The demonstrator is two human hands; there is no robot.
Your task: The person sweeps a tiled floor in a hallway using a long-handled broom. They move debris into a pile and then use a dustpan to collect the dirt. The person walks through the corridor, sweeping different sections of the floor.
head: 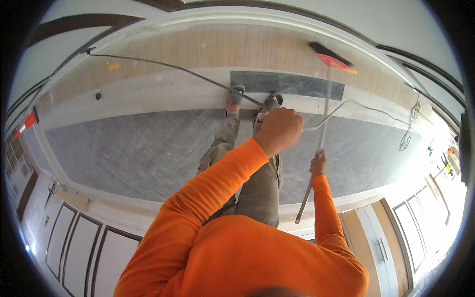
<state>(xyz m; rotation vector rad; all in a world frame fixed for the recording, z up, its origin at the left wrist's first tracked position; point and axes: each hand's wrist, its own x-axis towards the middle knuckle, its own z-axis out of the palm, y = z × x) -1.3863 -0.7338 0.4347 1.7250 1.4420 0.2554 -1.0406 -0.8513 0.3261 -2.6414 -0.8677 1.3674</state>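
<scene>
My left hand (282, 128), in front of my legs, is closed around a thin cable (178, 68). From the fist one length of it runs to the upper left, and a paler length curves away to the right. Lower and to the right, my right hand (318, 163) grips the pale handle (328, 96) of a broom. The broom's red head (332, 61) with black bristles (326, 52) rests on the wood-look strip of floor (230, 44) at the upper right. The handle's lower end sticks out below my right hand.
Both my feet stand by a dark grey rectangular strip (287, 83). Loose loops of cable (410, 130) lie at right. A small dark ring (98, 96) and an orange tape piece (113, 67) are on the floor at left. A cabinet (378, 241) stands at lower right.
</scene>
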